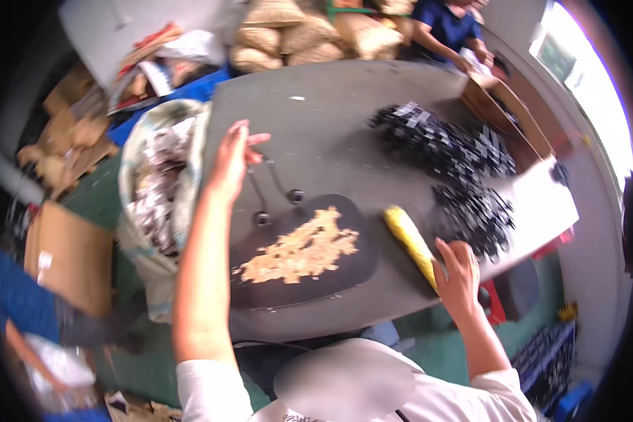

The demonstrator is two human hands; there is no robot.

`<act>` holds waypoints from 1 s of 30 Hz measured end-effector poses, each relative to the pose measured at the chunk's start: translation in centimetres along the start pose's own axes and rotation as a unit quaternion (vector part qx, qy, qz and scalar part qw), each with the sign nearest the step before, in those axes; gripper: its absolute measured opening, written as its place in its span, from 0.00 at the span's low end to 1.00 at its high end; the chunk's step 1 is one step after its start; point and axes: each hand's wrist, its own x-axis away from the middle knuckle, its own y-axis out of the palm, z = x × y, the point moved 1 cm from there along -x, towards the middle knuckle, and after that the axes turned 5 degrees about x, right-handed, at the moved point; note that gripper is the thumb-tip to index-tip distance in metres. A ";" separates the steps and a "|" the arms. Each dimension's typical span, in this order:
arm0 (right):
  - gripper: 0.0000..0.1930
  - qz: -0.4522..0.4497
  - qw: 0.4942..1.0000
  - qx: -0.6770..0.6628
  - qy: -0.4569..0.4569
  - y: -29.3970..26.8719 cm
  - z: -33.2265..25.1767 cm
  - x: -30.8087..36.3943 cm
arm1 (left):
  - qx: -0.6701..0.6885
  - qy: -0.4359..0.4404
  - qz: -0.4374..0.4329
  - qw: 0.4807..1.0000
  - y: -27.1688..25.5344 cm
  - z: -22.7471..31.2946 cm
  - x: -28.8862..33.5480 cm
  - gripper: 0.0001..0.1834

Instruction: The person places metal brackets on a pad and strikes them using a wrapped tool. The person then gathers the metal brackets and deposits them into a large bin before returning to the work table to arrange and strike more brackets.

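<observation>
My left hand (236, 158) is over the left part of the grey table, its fingers stretched and apart, slightly blurred. Two thin black cords with round ends (261, 219) run down from beside its fingers; I cannot tell whether they touch it. Below them, a heap of small tan pieces (306, 252) sits on a dark rounded mat (344, 278). At the right front, my right hand (461, 271) has its fingers spread beside a yellow roll (411, 243), close to a pile of black strap-like pieces (475, 218). Its fingertips seem to hold nothing.
A larger black heap (443, 144) lies farther back, near an open cardboard box (513, 116). Left of the table stands a white woven sack (137, 225) of wrapped pieces. Full sacks (309, 35) are stacked behind, and another person (446, 32) works at the far right.
</observation>
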 end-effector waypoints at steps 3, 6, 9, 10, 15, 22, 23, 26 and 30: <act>0.16 0.083 0.993 0.081 0.034 -0.4 3.0 -2.7 | -0.403 -0.055 0.087 0.909 -5.1 -4.3 -2.0 0.49; 0.16 0.073 0.979 0.172 0.082 -1.1 6.6 -3.3 | -0.527 -0.008 0.042 0.848 -0.9 -5.9 -0.3 0.47; 0.15 0.074 0.973 0.205 0.071 -0.4 7.4 -4.5 | -0.558 0.047 0.055 0.827 1.2 -6.3 3.1 0.42; 0.14 0.041 0.971 0.227 0.063 0.1 7.8 -4.7 | -0.582 0.073 0.048 0.808 2.3 -6.1 4.3 0.41; 0.10 -0.007 0.977 0.211 0.040 0.7 9.2 -6.2 | -0.657 0.088 -0.015 0.748 3.0 -7.9 9.3 0.38; 0.13 0.180 0.981 0.066 0.040 -3.2 0.7 -7.1 | -0.557 0.163 -0.013 0.814 3.2 -5.6 9.5 0.41; 0.14 0.167 0.985 -0.020 0.040 -3.2 -0.9 -7.2 | -0.390 0.095 -0.057 0.914 4.2 -5.0 10.2 0.48; 0.14 0.077 0.962 -0.252 0.067 -0.3 -5.6 -6.4 | 0.136 -0.140 -0.202 0.960 10.7 0.7 14.0 0.55; 0.22 -0.033 0.938 -0.342 -0.056 3.0 -8.6 -4.7 | 0.174 -0.215 -0.121 0.953 12.7 1.9 15.7 0.25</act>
